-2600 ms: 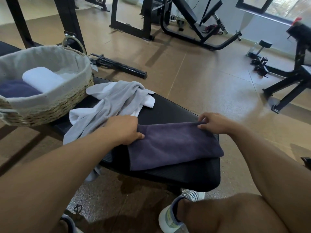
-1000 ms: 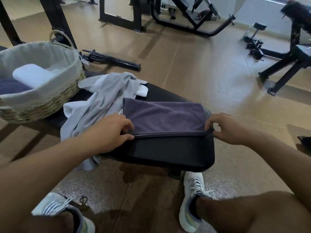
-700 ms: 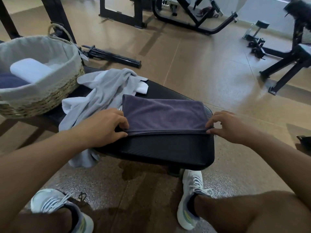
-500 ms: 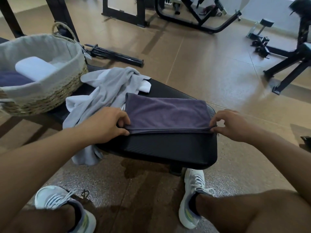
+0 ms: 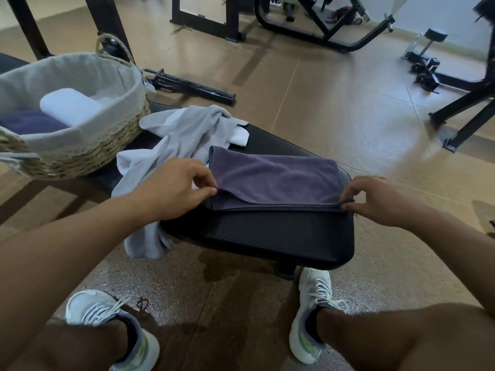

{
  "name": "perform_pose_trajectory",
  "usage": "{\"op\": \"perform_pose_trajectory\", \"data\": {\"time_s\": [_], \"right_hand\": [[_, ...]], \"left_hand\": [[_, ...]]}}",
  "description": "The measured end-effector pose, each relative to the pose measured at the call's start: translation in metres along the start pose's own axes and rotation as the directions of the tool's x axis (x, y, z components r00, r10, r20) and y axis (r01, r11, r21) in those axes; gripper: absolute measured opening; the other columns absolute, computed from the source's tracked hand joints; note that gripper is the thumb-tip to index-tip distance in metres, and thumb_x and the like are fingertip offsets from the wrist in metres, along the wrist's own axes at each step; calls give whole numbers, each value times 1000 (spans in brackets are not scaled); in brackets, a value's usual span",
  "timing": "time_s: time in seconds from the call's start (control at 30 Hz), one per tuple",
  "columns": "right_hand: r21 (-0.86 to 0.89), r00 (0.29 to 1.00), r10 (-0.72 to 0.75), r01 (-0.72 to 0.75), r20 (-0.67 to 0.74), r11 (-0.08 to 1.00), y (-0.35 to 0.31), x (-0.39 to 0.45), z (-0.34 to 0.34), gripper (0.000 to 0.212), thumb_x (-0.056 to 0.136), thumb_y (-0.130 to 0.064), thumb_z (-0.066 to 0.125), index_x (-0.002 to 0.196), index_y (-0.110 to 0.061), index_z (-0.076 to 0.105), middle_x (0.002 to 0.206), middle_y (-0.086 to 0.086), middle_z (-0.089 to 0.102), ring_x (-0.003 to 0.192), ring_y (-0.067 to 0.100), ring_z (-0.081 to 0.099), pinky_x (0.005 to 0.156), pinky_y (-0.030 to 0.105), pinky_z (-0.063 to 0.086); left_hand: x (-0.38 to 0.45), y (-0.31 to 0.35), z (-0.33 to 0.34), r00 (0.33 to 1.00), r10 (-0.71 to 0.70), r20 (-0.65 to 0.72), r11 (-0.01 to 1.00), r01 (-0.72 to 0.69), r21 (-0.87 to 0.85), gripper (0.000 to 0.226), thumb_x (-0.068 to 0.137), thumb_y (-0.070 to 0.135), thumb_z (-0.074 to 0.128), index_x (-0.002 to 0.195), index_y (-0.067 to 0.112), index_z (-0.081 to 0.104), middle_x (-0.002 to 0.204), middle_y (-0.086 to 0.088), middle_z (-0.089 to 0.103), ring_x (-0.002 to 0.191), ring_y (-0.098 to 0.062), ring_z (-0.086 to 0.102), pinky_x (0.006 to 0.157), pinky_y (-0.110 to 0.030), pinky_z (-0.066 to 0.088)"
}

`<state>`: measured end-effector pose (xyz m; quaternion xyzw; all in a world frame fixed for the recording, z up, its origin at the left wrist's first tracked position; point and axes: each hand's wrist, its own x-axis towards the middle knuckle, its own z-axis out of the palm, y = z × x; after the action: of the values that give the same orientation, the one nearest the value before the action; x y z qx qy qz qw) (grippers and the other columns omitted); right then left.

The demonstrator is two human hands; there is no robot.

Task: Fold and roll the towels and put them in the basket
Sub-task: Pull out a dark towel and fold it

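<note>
Head view is showing you sitting at the end of the black padded surface (image 5: 267, 231), with the task somewhere in the middle. In the basket (image 5: 88, 135), which is standing on the far left part of the surface, two rolled towels are already lying: a white roll (image 5: 68, 107) and a dark blue roll (image 5: 29, 121) beside it, touching each other. So two towels are looking finished.

The purple towel (image 5: 273, 180) is lying flat on the near end of the surface, folded into a long band. Your left hand (image 5: 174, 191) is pinching its near left corner between thumb and fingers, and your right hand (image 5: 375, 199) is pinching the near right corner in the same way. Both hands are therefore gripping the towel edge, not resting open. I am judging that you are lining up or making one more fold, so the rolling of this towel is not yet begun.

Between the basket and the purple towel, a grey towel (image 5: 182, 135) and a white towel (image 5: 238, 136) are lying crumpled together, partly hanging over the near side of the surface toward the floor. These are still waiting for folding, rolling and placing. How many pieces are in this heap, I cannot tell exactly.
</note>
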<state>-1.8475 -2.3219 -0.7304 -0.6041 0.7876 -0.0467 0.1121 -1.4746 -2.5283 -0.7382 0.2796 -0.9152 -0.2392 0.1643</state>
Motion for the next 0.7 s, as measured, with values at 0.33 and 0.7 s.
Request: {"op": "perform_pose_trajectory", "data": {"time_s": [0.33, 0.7], "right_hand": [[-14, 1000, 14, -13, 23, 1000, -2, 1, -3, 14, 81, -28, 83, 80, -34, 71, 87, -20, 60, 87, 2, 55, 79, 27, 39], [25, 999, 46, -46, 7, 999, -1, -4, -6, 13, 82, -29, 83, 83, -32, 70, 92, -20, 61, 88, 3, 56, 68, 21, 38]], "left_hand": [[-5, 10, 12, 980, 85, 181, 958, -130, 257, 23, 84, 51, 73, 95, 30, 70, 102, 13, 62, 99, -10, 56, 87, -31, 47], [0, 10, 10, 981, 149, 123, 959, -174, 224, 12, 85, 33, 77, 78, 28, 69, 89, 12, 61, 89, -12, 56, 78, -31, 47]]}}
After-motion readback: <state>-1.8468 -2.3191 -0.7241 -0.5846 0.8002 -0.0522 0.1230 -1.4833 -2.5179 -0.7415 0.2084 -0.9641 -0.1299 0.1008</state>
